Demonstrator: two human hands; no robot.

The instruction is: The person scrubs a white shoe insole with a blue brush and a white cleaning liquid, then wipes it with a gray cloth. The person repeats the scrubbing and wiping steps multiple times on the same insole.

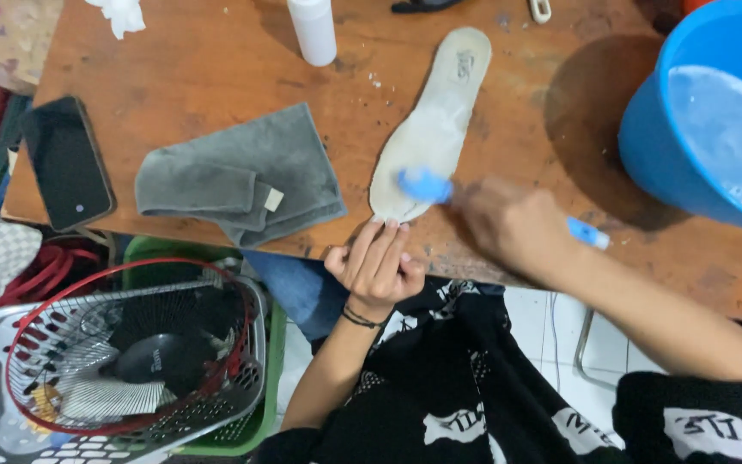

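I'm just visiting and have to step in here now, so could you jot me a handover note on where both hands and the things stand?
Left hand: fingertips press the near end of the pale shoe insole flat on the wooden table; no closed grip.
Right hand: shut on a blue brush, its head on the insole's near end; the hand is blurred.
Nearby: blue bucket of water at right, grey cloth at left, white bottle behind.
Done: cannot tell how much is scrubbed.
Left: the far end looks untouched by the brush.
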